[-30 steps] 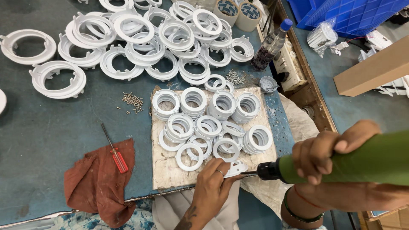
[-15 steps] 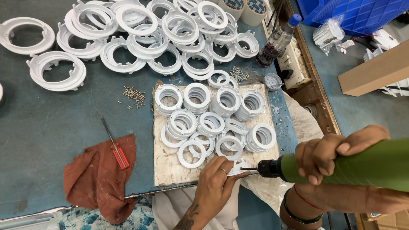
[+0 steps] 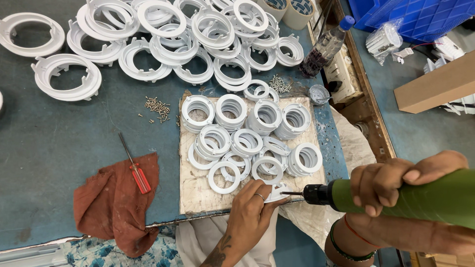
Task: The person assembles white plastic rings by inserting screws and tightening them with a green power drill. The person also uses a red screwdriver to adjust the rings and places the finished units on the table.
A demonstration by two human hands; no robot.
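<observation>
- White plastic ring piece (image 3: 277, 193) lies at the near edge of the pale work board (image 3: 198, 193), pressed flat under the fingers of the left hand (image 3: 250, 212); the grip there is a downward pinch on the piece, fingers curled over its left side.
- The right hand (image 3: 391, 185) is clenched around the green body of the electric screwdriver (image 3: 396, 198), knuckles on top, thumb side towards the tool's nose.
- The screwdriver's long axis runs almost level, right to left, and its thin bit (image 3: 292, 193) touches or nearly touches the right side of the ring piece; whether the tip sits in a screw head cannot be made out.
- So the piece lies directly left of the tool's tip, with the left hand nearer to it than the right.
- Just beyond the held piece, stacks of small white rings (image 3: 247, 133) crowd the board; little bare board remains except along its near and left parts.
- Larger white rings (image 3: 163, 44) are piled farther back on the blue-grey counter (image 3: 59, 138).
- Loose screws (image 3: 157, 107) lie left of the board's far corner.
- A red-handled screwdriver (image 3: 138, 173) rests partly on a rust-red rag (image 3: 114, 207), well left of both hands.
- The counter's near edge is right beside the left wrist, leaving open room only to the right, where the tool hangs out over the edge.
</observation>
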